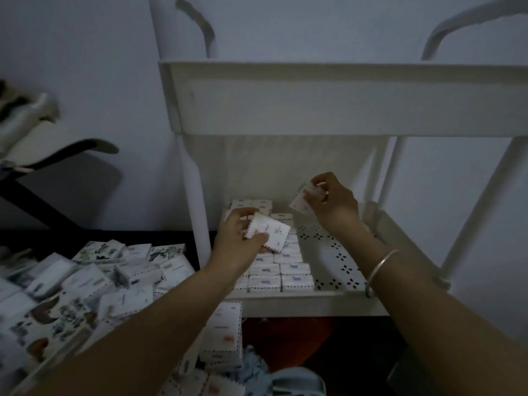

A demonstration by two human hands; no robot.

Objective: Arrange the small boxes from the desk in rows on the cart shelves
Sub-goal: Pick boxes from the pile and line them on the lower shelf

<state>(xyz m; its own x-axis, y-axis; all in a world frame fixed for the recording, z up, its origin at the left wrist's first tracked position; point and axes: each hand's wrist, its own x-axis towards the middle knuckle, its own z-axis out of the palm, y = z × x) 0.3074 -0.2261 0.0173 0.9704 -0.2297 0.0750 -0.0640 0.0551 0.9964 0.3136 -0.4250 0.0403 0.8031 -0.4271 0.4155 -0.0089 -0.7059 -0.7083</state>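
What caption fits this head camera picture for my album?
Left hand holds a box, right hand another box, over the cart shelf with its rows.

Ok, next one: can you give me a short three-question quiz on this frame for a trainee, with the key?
1. True or false: the left hand holds nothing.
2. The rows of boxes on the middle shelf cover: A) its left part, B) its right part, C) all of it.
3. Fill in: the right hand pinches a small ___ over the shelf.
Key: 1 false, it grips the left-hand box; 2 A; 3 box, the right-hand box.
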